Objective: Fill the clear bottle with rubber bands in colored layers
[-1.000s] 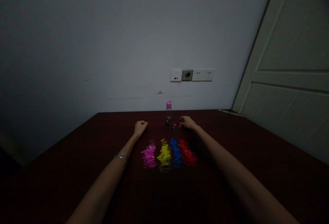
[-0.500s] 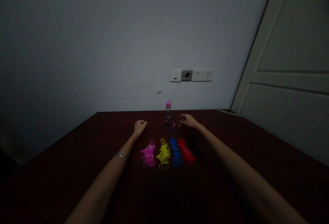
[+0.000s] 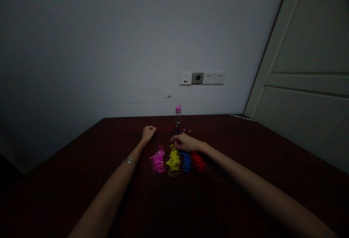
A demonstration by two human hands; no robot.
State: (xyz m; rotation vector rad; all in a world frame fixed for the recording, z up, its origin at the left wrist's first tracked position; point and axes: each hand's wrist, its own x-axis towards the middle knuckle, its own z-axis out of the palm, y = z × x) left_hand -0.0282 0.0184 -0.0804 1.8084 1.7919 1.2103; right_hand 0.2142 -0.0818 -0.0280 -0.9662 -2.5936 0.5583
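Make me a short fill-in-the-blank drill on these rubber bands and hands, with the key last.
Between the yellow rubber bands and the red rubber bands lie the ____ ones.
The silvery bracelet is on the ____ wrist.
The hand above the far ends of the piles is the ____ one.
The upright bottle has a cap coloured ____.

Missing words: blue; left; right; pink.

This is looking like an ordinary indoor room, perhaps in a home. A dark table (image 3: 229, 201) is standing against a plain, scuffed wall (image 3: 136, 48) that is carrying sockets (image 3: 214, 78), and a pale panelled door (image 3: 305, 56) is showing at the right.
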